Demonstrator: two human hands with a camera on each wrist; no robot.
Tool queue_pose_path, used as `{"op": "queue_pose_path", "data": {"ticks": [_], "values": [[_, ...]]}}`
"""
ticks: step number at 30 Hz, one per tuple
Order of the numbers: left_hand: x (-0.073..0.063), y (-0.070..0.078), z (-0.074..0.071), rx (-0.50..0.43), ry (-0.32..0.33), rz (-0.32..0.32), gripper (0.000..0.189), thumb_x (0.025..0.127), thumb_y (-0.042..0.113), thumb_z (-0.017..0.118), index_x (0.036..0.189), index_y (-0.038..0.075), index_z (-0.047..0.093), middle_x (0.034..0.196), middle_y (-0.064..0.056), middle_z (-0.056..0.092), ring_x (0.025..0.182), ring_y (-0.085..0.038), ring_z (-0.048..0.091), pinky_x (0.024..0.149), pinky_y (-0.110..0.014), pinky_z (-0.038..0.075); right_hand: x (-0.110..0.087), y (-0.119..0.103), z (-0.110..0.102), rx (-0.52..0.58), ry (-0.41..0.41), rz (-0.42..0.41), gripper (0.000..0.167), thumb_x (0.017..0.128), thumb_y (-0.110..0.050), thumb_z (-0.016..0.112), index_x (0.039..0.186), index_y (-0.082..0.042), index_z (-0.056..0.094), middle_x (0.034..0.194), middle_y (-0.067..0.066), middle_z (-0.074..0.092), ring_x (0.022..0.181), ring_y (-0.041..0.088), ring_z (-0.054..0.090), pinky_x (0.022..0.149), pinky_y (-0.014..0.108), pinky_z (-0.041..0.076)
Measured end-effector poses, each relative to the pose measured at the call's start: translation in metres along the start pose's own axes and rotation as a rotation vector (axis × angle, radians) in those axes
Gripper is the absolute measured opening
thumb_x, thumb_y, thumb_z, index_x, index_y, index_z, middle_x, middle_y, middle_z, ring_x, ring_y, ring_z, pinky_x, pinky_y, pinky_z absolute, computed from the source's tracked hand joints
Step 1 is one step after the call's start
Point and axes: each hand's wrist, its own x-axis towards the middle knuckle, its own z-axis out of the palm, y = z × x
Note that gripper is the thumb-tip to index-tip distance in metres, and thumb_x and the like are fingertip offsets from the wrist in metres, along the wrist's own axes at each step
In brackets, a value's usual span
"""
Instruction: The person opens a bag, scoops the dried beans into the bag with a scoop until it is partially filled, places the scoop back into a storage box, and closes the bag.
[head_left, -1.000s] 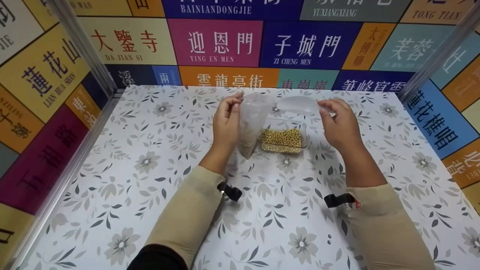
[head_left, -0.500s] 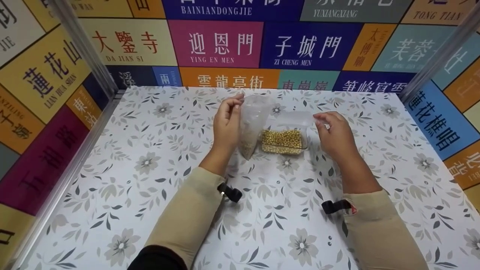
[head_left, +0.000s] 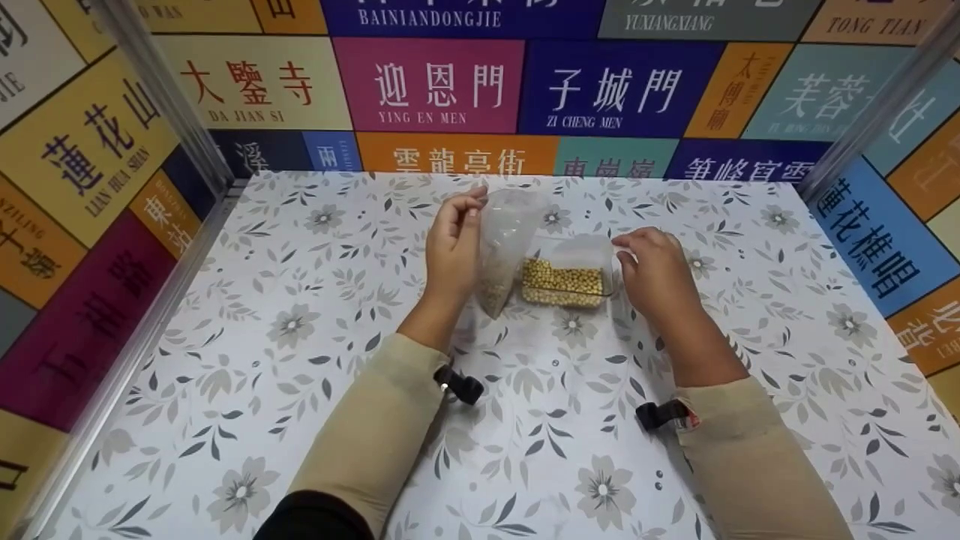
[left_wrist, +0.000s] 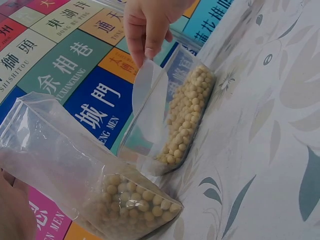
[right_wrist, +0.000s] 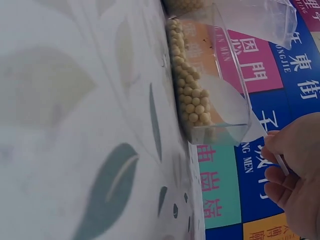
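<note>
My left hand (head_left: 452,247) holds the upper side of a clear zip bag (head_left: 514,217), which stands on one corner with soybeans gathered low inside. To the right of the bag is a clear rectangular plastic container (left_wrist: 127,145) of soybeans (head_left: 562,281). My right hand (head_left: 660,274) pinches the end of a thin translucent plastic scraper (left_wrist: 147,90) with a rounded edge. The scraper's blade reaches into the container, as the right wrist view shows; its tip against the beans is hard to make out. In the left wrist view only part of my left hand (left_wrist: 15,205) appears.
A white tablecloth (head_left: 555,442) with grey flowers and leaves covers the table. Colourful panels (head_left: 431,86) with lettering form walls at the back and both sides. Black camera straps (head_left: 461,384) sit at the sleeves' cuffs.
My right hand has come down and leftward, taking the scraper from above and behind the container into it. The soybeans' surface now dips at the back left. My left hand and the bag stay put.
</note>
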Motion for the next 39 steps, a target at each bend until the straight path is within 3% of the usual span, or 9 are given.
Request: {"op": "queue_pose_path", "data": {"ticks": [8,15,22,31,39], "values": [[-0.0003,-0.0016,0.0009,0.000,0.000,0.001,0.017,0.112,0.008,0.048,0.117,-0.002,0.061,0.144,-0.013,0.068,0.138,-0.022,0.064,0.123,-0.028,0.048,-0.0013,-0.0041,0.0015,-0.041,-0.020,-0.065,0.023,0.106,-0.005,0.062,0.125,-0.004,0.075,0.126,0.017,0.069,0.122,0.042,0.059,0.109,0.056,0.050],[-0.0005,-0.0022,0.0001,0.001,0.002,-0.002,0.017,0.112,0.008,0.048,0.117,-0.003,0.061,0.143,-0.014,0.068,0.138,-0.022,0.064,0.122,-0.028,0.048,0.0004,-0.0047,0.0023,-0.011,-0.199,-0.078,0.026,0.106,-0.008,0.062,0.129,-0.007,0.075,0.128,0.016,0.068,0.127,0.041,0.057,0.113,0.057,0.048],[-0.0004,-0.0013,0.0012,0.001,0.005,-0.005,0.016,0.112,0.006,0.048,0.117,-0.003,0.061,0.143,-0.016,0.067,0.138,-0.023,0.064,0.123,-0.026,0.047,0.0025,-0.0048,0.0049,0.070,-0.342,-0.037,0.029,0.108,-0.011,0.061,0.134,-0.009,0.073,0.136,0.016,0.069,0.139,0.043,0.053,0.124,0.060,0.040],[-0.0008,-0.0012,0.0016,0.010,-0.001,-0.019,0.017,0.113,0.009,0.047,0.117,0.000,0.061,0.144,-0.012,0.068,0.139,-0.020,0.063,0.123,-0.027,0.047,0.0000,-0.0064,0.0062,0.111,-0.372,0.047,0.031,0.108,-0.017,0.060,0.137,-0.013,0.071,0.145,0.013,0.065,0.148,0.040,0.047,0.130,0.062,0.032],[-0.0012,-0.0001,0.0014,0.001,0.002,-0.017,0.017,0.113,0.008,0.047,0.117,0.000,0.061,0.144,-0.015,0.067,0.140,-0.021,0.062,0.124,-0.027,0.046,0.0006,-0.0036,0.0070,0.197,-0.384,0.094,0.030,0.110,-0.021,0.059,0.137,-0.013,0.070,0.148,0.013,0.063,0.148,0.039,0.050,0.128,0.061,0.036]]}}
